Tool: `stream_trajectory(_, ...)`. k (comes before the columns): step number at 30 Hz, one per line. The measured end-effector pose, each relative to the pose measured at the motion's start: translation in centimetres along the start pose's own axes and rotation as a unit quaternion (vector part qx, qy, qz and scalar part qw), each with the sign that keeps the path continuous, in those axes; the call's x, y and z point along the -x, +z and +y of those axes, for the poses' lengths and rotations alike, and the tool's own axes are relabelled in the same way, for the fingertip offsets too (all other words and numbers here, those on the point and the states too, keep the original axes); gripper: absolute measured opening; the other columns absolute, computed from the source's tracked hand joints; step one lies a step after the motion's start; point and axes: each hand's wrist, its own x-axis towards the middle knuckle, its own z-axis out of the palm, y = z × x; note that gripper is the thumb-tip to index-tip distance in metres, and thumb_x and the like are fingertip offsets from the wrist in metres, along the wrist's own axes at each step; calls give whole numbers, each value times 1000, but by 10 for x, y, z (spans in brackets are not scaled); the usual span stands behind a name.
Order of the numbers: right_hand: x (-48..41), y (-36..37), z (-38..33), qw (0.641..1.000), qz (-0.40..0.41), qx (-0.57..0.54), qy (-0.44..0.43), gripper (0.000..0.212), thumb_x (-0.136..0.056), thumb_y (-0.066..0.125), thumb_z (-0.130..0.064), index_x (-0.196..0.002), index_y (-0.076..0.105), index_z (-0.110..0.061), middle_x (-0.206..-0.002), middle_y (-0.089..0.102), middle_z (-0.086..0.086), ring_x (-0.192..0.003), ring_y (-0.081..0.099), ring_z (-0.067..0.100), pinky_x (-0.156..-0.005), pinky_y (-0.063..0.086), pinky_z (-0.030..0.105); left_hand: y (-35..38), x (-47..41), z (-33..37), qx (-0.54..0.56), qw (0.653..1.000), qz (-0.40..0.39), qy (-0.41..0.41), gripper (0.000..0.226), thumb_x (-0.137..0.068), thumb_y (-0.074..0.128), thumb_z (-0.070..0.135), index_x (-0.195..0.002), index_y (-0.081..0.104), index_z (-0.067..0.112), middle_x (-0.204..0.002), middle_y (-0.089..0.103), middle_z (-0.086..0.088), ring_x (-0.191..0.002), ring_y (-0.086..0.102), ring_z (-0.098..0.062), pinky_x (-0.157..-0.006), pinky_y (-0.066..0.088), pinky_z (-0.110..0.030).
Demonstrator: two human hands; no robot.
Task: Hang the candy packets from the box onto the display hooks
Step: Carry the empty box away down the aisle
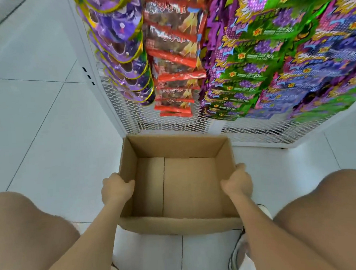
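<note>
Fronting the white mesh rack (pixel 168 123), columns of candy packets (pixel 252 67) hanging tightly. Below on the floor (pixel 48 142), cardboard box (pixel 178 225) open and bare inside; hanging judged finished, nothing left to stock. Over opposite side walls, left hand (pixel 116 190) and right hand (pixel 237 182) curled, gripping the box.

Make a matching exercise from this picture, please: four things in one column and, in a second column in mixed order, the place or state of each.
Things
1. cardboard box
2. left hand
3. red-edged packets
4. round purple packets

Places or states
A. hang at the left end of the mesh rack
B. empty, open at the top
C. grips the left wall of the box
D. hang between the round purple packets and the green packets

Pairs: 1-B, 2-C, 3-D, 4-A
</note>
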Motion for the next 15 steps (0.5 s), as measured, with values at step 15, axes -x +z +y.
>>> stream_trajectory(15, 22, 52, -45, 981, -101, 22, -161, 47, -91, 57, 4, -137, 58, -8, -103, 71, 13, -84, 59, 27, -79, 48, 30, -33, -3, -92, 187, 974, 51, -117, 18, -102, 55, 34, -110, 44, 22, -99, 63, -5, -92, 63, -36, -85, 55, -50)
